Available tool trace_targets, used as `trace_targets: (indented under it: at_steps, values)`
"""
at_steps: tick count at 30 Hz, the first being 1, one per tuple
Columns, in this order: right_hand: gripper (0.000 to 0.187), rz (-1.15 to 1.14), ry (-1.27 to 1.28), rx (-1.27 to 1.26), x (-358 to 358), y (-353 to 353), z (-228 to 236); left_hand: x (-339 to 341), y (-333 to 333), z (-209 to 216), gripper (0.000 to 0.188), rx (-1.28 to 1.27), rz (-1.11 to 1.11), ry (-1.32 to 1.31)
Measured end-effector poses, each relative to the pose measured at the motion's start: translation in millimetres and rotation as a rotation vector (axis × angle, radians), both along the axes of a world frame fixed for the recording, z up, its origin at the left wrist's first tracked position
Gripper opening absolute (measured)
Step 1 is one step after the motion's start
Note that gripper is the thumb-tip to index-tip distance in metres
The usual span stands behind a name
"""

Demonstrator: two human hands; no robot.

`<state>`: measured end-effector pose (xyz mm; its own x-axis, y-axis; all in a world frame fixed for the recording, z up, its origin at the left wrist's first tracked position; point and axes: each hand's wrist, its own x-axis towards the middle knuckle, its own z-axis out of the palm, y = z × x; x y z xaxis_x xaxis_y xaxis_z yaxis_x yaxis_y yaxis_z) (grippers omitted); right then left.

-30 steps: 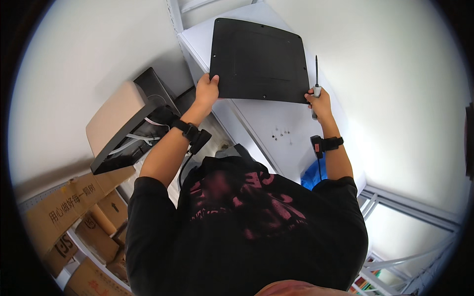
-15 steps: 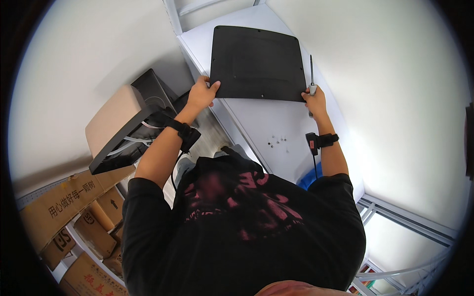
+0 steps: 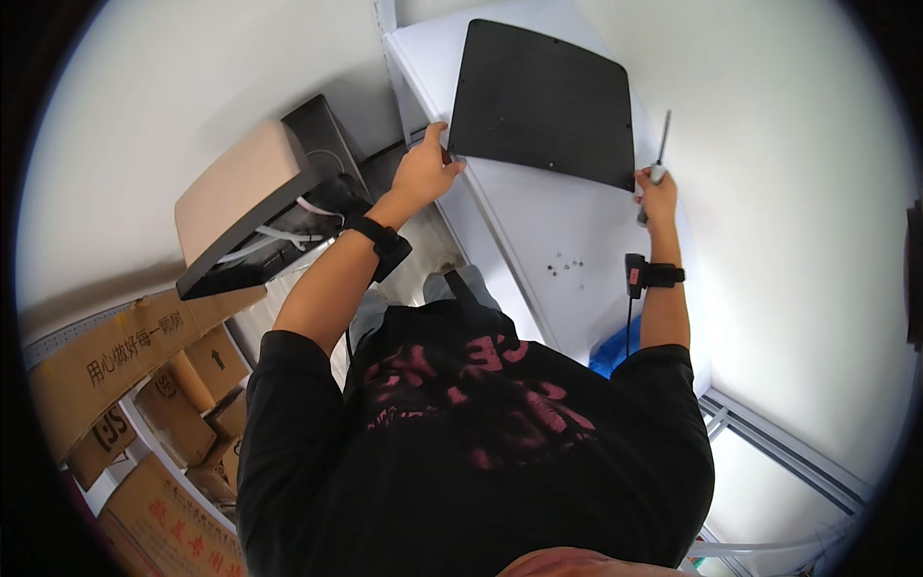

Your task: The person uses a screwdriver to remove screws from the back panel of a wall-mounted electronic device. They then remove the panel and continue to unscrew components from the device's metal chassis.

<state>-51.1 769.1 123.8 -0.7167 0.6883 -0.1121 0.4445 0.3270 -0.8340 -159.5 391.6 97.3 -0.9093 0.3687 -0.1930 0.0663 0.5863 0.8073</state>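
A flat black panel [image 3: 543, 101] with small holes along its edges lies on the white table, at its far end. My left hand [image 3: 425, 171] is at the panel's near left corner, thumb and index finger apart, not gripping it. In my right hand [image 3: 658, 197] is a screwdriver [image 3: 660, 171] with a grey handle, its shaft pointing away from me. Fingertips of that same hand meet the panel's near right corner. Several small screws [image 3: 565, 264] lie loose on the table nearer to me.
The white table [image 3: 524, 216] runs along the wall. At left stands a beige-and-black housing [image 3: 240, 183] with white cables inside, beside a dark box-shaped part [image 3: 322, 135]. Cardboard boxes [image 3: 173, 413] fill a shelf at lower left. Something blue [image 3: 611, 354] sits by my right elbow.
The panel has shifted farther away and a little right, turning slightly. My left thumb has come off the panel's surface. The right hand still holds the screwdriver. My view has shifted too.
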Motion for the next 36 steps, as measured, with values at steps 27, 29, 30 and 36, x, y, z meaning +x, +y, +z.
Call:
trace_targets:
  at_steps: [27, 29, 30, 36]
  values:
    - [0.058, 0.314, 0.163, -0.953, 112, -367, -302, 161, -229, -337, 0.019, 0.644, 0.06, -0.53]
    - [0.061, 0.354, 0.123, -0.834, 113, -365, -348, 155, -219, -365, 0.019, 0.676, 0.029, -0.549]
    - [0.061, 0.407, 0.128, -0.789, 110, -366, -362, 148, -215, -376, 0.019, 0.691, 0.003, -0.528]
    - [0.056, 0.595, 0.246, -0.676, 104, -344, -429, 105, -183, -422, 0.025, 0.771, -0.094, -0.308]
